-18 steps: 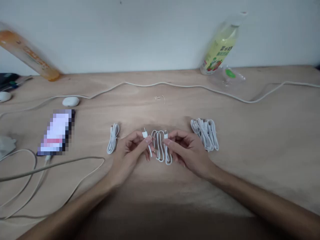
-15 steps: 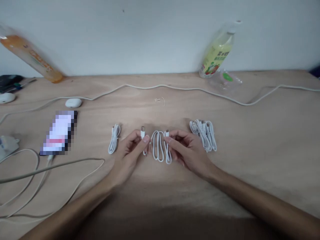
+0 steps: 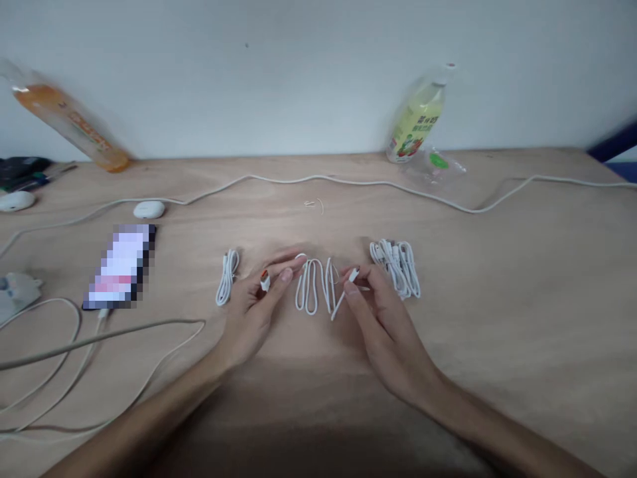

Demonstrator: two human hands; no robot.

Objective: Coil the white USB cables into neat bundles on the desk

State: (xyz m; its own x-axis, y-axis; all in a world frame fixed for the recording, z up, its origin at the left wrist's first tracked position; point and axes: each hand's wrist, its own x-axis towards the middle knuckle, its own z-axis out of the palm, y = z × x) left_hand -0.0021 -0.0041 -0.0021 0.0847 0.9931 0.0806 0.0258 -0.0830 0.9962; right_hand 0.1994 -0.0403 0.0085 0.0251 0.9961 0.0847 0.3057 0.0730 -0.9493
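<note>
A white charging cable (image 3: 312, 285) lies in wavy folds on the table between my hands. My left hand (image 3: 253, 309) is closed on one end of it; a plug with an orange-tinted tip pokes out above the thumb. The other plug, a white one, is pinched between thumb and fingers of my right hand (image 3: 381, 312), tilted up to the right. Left of my left hand lies one bundled white cable (image 3: 227, 277). Just beyond my right hand rests a group of bundled white cables (image 3: 398, 265).
A phone (image 3: 121, 265) with a cord plugged in lies at left, near a white earphone case (image 3: 148, 210). A long white cord (image 3: 318, 178) crosses the back. Small tie scraps (image 3: 314, 204) lie mid-table. An orange bottle (image 3: 74, 126) and a yellow-green bottle (image 3: 417, 119) stand by the wall.
My hands have moved apart slightly. The left plug has shifted left and tipped over, the right plug has swung right and tilted, and the cable's folds have spread.
</note>
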